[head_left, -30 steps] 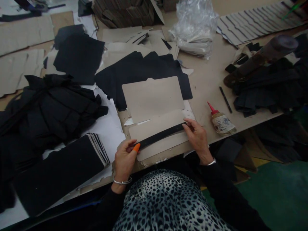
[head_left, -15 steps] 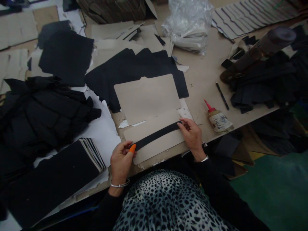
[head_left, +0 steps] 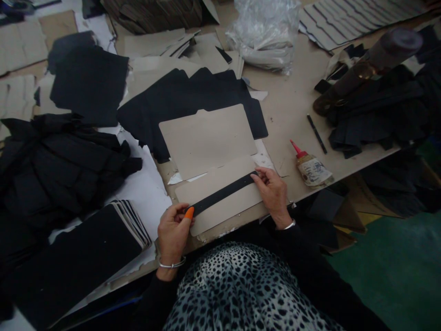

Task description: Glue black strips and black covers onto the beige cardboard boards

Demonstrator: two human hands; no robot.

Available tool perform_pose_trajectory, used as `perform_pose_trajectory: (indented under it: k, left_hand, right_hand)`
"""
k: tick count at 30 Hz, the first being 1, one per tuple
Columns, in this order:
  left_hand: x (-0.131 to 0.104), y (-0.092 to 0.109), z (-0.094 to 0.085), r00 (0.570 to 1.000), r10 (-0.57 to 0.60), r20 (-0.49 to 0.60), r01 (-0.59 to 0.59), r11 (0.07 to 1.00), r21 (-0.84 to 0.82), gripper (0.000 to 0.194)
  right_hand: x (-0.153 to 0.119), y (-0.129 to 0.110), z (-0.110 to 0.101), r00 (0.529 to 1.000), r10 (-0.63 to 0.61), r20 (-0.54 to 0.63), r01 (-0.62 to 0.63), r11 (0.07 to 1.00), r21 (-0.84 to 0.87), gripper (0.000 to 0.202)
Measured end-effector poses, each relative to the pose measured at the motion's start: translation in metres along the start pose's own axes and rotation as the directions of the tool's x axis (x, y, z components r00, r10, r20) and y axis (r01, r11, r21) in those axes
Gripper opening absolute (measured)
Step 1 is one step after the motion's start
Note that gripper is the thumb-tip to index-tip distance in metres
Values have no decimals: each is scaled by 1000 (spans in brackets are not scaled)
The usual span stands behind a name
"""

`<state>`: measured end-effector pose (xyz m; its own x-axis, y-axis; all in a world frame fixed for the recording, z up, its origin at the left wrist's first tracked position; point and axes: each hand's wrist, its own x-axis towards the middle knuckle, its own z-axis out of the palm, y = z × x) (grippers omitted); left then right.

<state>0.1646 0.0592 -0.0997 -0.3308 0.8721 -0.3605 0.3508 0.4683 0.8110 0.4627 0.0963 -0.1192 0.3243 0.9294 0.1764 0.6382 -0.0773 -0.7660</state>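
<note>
A narrow black strip (head_left: 223,192) stretches slantwise over a beige panel (head_left: 237,202) at the table's front edge. My left hand (head_left: 174,232), with an orange cover on the thumb, pinches the strip's left end. The right end is pinched between the thumb and fingers of my right hand (head_left: 274,193). Just beyond lies a second beige panel (head_left: 208,140) with a small tab on its far edge, partly over several fanned black panels (head_left: 193,92). Whether the strip touches the near panel along its whole length, I cannot tell.
A red-tipped glue bottle (head_left: 312,169) and a black pen (head_left: 317,133) lie to the right. Beyond them a dark bottle (head_left: 368,69) leans over black pieces. Black cloth-like pieces (head_left: 62,165) and a panel stack (head_left: 79,257) lie left. A plastic bag (head_left: 263,37) sits at the back.
The strip looks straighter and flatter over the near panel, both ends still pinched. The whole view has shifted slightly.
</note>
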Motion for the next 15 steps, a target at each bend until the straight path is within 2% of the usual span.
perform_pose_trajectory:
  k: [10, 15]
  left_hand:
    - [-5, -4, 2, 1000, 27, -6, -27, 999, -25, 23]
    - [-6, 0, 2, 999, 36, -14, -36, 999, -21, 19]
  right_hand:
    - [-4, 0, -2, 999, -53, 0, 53, 996, -76, 29]
    - [-5, 1, -2, 999, -49, -10, 48, 995, -91, 31]
